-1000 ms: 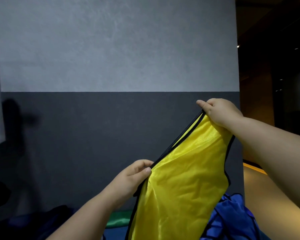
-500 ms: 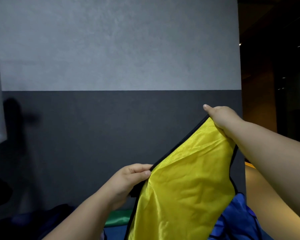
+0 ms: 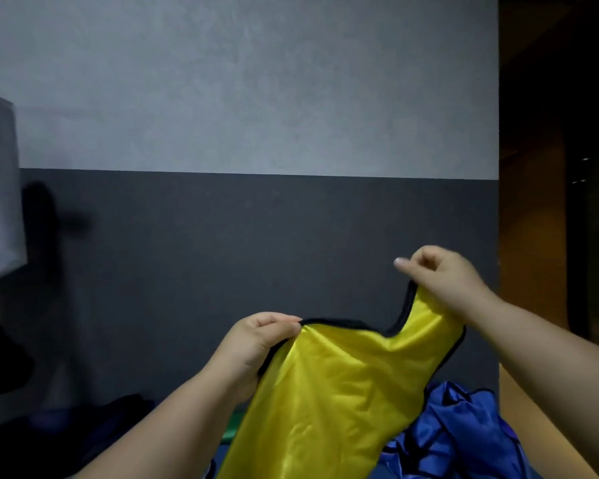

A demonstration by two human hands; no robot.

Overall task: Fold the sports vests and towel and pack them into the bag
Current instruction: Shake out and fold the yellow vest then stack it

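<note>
Fabric of the yellow vest (image 3: 343,392), shiny with black trim, hangs in the air before a grey two-tone wall (image 3: 222,219), held up by both hands. The left hand (image 3: 260,340) pinches the trimmed top edge between thumb and curled fingers. The right hand (image 3: 443,281), higher and slightly blurred, grips the raised strap, whose end is hidden inside its curled fingers. The vest's lower part is cut off at the bottom of the view. Behind it, low on the right, lies a crumpled blue vest (image 3: 457,430), partly covered. A sliver of green cloth (image 3: 234,432) shows beside the left forearm. Dark shapes (image 3: 118,420) at lower left are too dim to make out.
</note>
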